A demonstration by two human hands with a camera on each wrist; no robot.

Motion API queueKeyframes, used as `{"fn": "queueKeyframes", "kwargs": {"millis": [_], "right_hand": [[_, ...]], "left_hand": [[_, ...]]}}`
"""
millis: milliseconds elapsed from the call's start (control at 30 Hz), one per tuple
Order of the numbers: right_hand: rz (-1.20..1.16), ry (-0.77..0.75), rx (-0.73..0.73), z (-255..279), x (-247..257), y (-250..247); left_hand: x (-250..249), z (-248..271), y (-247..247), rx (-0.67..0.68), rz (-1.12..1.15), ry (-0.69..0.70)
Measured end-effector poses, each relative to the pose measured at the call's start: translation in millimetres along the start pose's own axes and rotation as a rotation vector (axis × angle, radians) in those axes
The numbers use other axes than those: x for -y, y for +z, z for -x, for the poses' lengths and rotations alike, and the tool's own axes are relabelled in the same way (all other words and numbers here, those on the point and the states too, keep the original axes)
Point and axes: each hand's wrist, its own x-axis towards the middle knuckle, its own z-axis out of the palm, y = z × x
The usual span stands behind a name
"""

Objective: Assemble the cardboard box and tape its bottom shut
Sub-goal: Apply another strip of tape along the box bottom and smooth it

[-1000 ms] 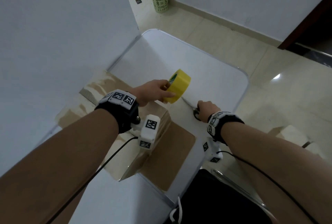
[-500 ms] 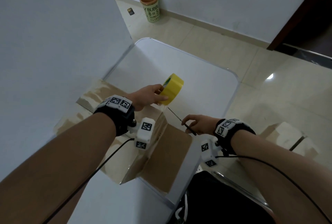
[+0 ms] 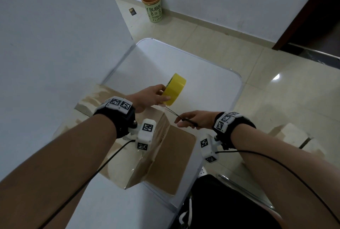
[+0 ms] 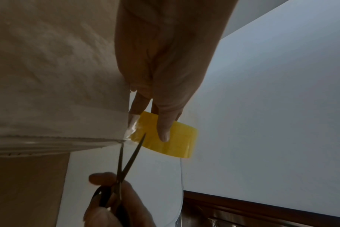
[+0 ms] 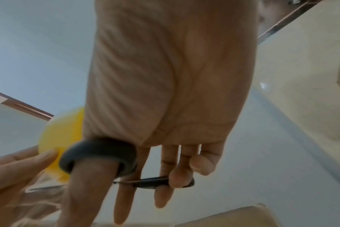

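The cardboard box (image 3: 161, 157) stands on the white table (image 3: 202, 85), partly under my left forearm. My left hand (image 3: 152, 96) holds the yellow tape roll (image 3: 174, 89) just past the box's far edge, thumb (image 4: 163, 127) pressed on the roll (image 4: 173, 138). A clear strip of tape (image 4: 132, 130) runs from the roll to the box corner (image 4: 68, 107). My right hand (image 3: 195, 121) grips black scissors (image 3: 181, 116) by their handles (image 5: 99, 155). Their blades (image 4: 129, 155) are spread apart with the tips at the tape strip.
A wall stands close on the left (image 3: 55, 45). A green and orange bin (image 3: 153, 7) is on the floor beyond the table. Another cardboard piece (image 3: 292, 137) lies on the floor at the right. The table's right edge (image 3: 237, 96) is near my right wrist.
My right hand picked the scissors up off the table and brought them to the tape strip, with the blades now spread. My left hand kept the roll held above the box edge.
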Motion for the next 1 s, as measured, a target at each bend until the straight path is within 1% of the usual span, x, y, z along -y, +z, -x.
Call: {"fn": "queueKeyframes", "kwargs": {"millis": [100,300,467,767,900,1000], "right_hand": [[0.117,-0.034,-0.020,0,13,-3],[0.269,-0.074,-0.075,6,21,-9],[0.360,-0.109,-0.109,4,31,-11],[0.440,-0.094,-0.138,7,33,-13],[0.452,-0.030,-0.103,7,33,-9],[0.453,-0.030,-0.117,10,35,-10]], "left_hand": [[0,-1,0,0.025,-0.005,-0.007],[2,-2,0,0.015,-0.038,0.027],[1,-4,-1,0.032,0.046,0.001],[0,-1,1,0.040,0.042,0.007],[0,-1,1,0.007,0.056,0.018],[2,-1,1,-0.016,0.062,0.034]]}}
